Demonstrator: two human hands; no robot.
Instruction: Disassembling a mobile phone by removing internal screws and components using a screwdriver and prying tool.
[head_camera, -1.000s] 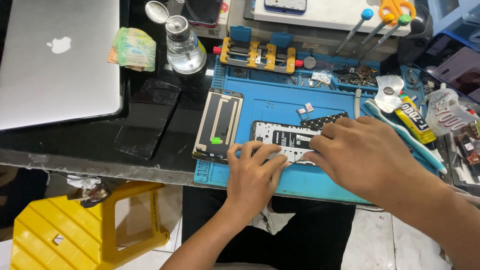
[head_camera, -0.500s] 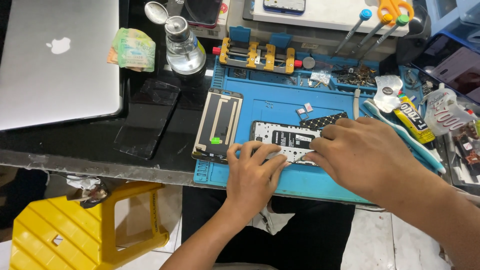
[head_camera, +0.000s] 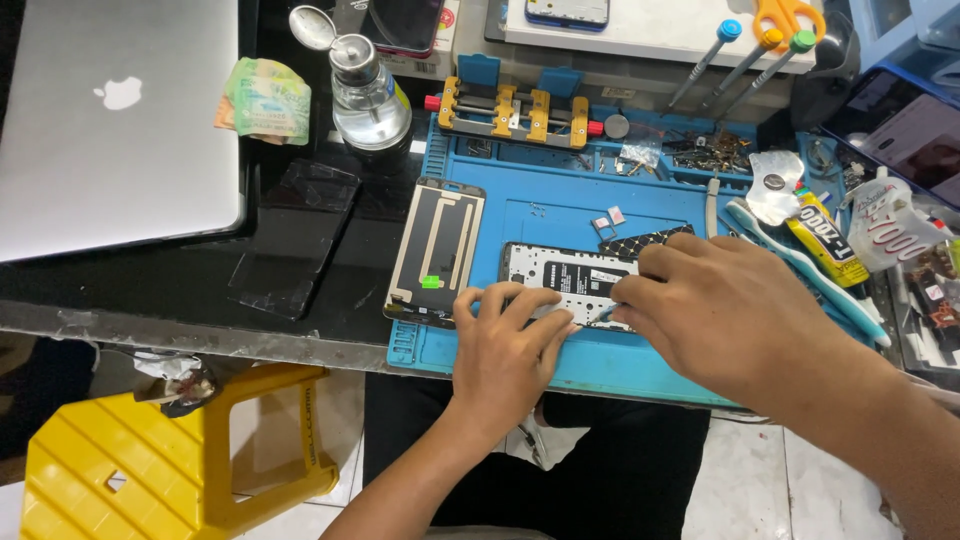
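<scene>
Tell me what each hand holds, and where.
Left hand presses the opened phone flat at its lower-left edge. Right hand pinches something small over it; cannot tell what.

a: where does the view sit?

b: there is only the head camera, worn by the person and looking steeply down over the edge of the black desk (head_camera: 200, 300).

a: how near?

b: near enough that the left hand (head_camera: 505, 345) and right hand (head_camera: 735, 315) fill the lower middle, with the forearms running out of the bottom and right edges.

a: which way does it face?

b: away from the body, across the blue work mat (head_camera: 540, 200) toward the back of the desk. the closed laptop (head_camera: 110, 120) lies at the upper left, the yellow stool (head_camera: 150, 460) on the floor at the lower left.

a: any shared part with another view?

b: none, just the one view.
</scene>
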